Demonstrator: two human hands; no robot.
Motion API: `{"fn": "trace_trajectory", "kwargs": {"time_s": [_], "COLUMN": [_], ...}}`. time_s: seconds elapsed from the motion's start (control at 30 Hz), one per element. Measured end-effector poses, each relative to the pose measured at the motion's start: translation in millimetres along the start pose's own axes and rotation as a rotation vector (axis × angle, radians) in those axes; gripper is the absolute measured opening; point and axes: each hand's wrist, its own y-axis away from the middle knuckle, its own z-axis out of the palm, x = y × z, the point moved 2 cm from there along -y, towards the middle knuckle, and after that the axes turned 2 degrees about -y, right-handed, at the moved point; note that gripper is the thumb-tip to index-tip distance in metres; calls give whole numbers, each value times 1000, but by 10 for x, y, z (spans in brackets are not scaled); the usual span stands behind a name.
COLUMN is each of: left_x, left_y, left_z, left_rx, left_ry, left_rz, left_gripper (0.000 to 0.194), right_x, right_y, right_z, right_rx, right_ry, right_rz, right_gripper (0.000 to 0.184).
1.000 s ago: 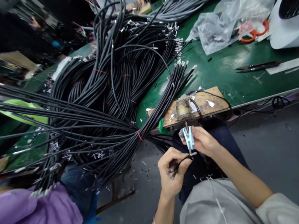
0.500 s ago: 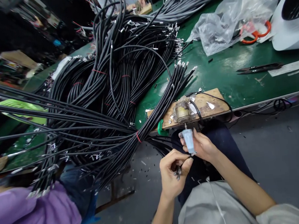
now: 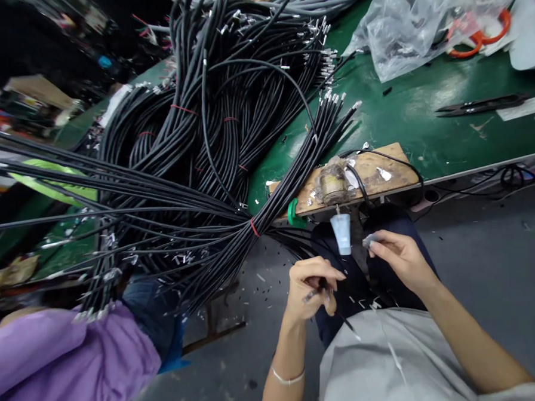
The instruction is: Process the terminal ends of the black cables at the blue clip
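My left hand (image 3: 308, 290) is closed in a pinch on a thin black wire (image 3: 340, 317) with a metal tip, held over my lap. My right hand (image 3: 396, 258) is a little to the right, fingers curled, with a small grey piece at its fingertips. A light blue clip (image 3: 341, 232) hangs free from the edge of a wooden block (image 3: 383, 179), between and above my hands. Neither hand touches the clip. A large bundle of black cables (image 3: 228, 137), tied with a red band, fans out to the left.
The green bench (image 3: 407, 121) carries black snips (image 3: 478, 104), a clear plastic bag (image 3: 402, 32) and orange-handled scissors (image 3: 478, 34). A person in a purple sleeve (image 3: 65, 361) sits at the lower left. Wire scraps litter the grey floor (image 3: 491, 272).
My right hand has let go of the blue clip and moved right. My left hand has drawn the wire down and away from the clip. The view shifted slightly upward.
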Motion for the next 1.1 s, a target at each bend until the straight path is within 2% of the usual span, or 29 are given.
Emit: {"fn": "trace_trajectory", "kwargs": {"time_s": [0.13, 0.27, 0.37, 0.5, 0.57, 0.63, 0.73, 0.83, 0.9, 1.0, 1.1], "left_x": [64, 188, 228, 244, 247, 246, 240, 235, 240, 264, 289], "left_y": [17, 114, 174, 190, 180, 170, 167, 175, 177, 165, 146], "left_z": [5, 87, 142, 205, 241, 268, 277, 252, 230, 207, 205], "left_rx": [32, 112, 127, 163, 173, 173, 150, 89, 40, -8, -6], "left_ry": [-104, -238, -304, -418, -471, -490, -493, -481, -468, -477, -497], "left_rz": [-46, -94, -115, -132, -148, -163, -176, -196, -210, -222, -217], "left_gripper": [25, 9, 4, 7, 10, 18, 24, 29, 34, 42, 44], "right_x": [-174, -399, -473, -410, -335, -253, -163, -124, -105, -93, -148], "right_y": [164, 284, 299, 305, 310, 301, 263, 225, 209, 204, 224], "right_z": [175, 420, 513, 547, 570, 613, 695, 732, 699, 606, 545], "right_rx": [41, -64, -74, 44, 113, 126, 71, -12, -27, -55, -125], "right_ry": [233, 353, 365, 361, 272, 78, -273, -485, -506, -394, -123], "right_rz": [-221, -464, -524, -550, -526, -434, -225, -44, 24, 52, -84], "right_gripper": [11, 5, 6, 9, 10, 10, 16, 18, 16, 16, 13]}}
